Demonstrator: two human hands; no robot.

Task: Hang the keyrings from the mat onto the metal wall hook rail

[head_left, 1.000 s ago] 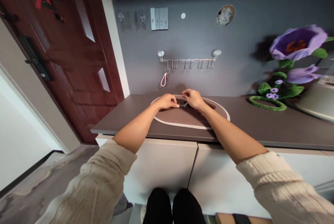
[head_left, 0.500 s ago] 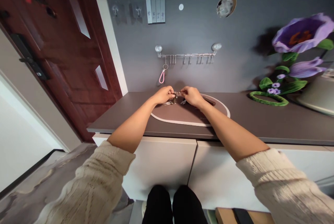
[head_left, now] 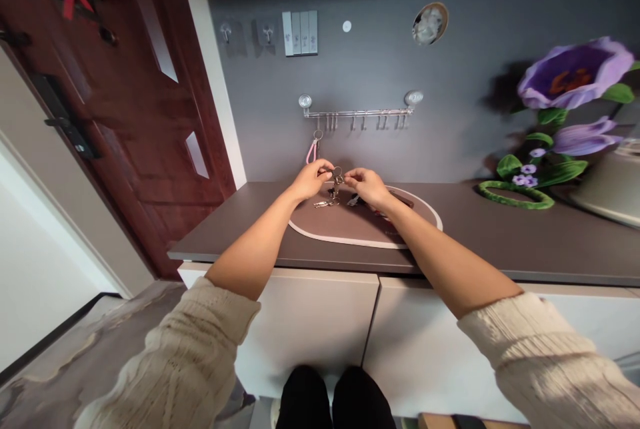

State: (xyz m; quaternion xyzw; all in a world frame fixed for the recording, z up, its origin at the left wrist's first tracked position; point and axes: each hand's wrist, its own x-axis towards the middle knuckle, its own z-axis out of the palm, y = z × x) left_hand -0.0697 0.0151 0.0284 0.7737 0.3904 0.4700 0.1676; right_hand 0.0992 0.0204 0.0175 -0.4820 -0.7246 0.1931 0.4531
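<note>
The left hand [head_left: 311, 180] pinched a key ring [head_left: 338, 171] in its fingers above the far left of the oval mat [head_left: 330, 224] on the tabletop [head_left: 235, 219]; the right hand [head_left: 369, 187] had narrow fingers just beside it, whether gripping I couldn't tell, and keys [head_left: 325, 204] lay below

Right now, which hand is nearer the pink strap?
Left. The left hand appears just below the pink strap; the right hand is farther off, below and to its right.
</note>
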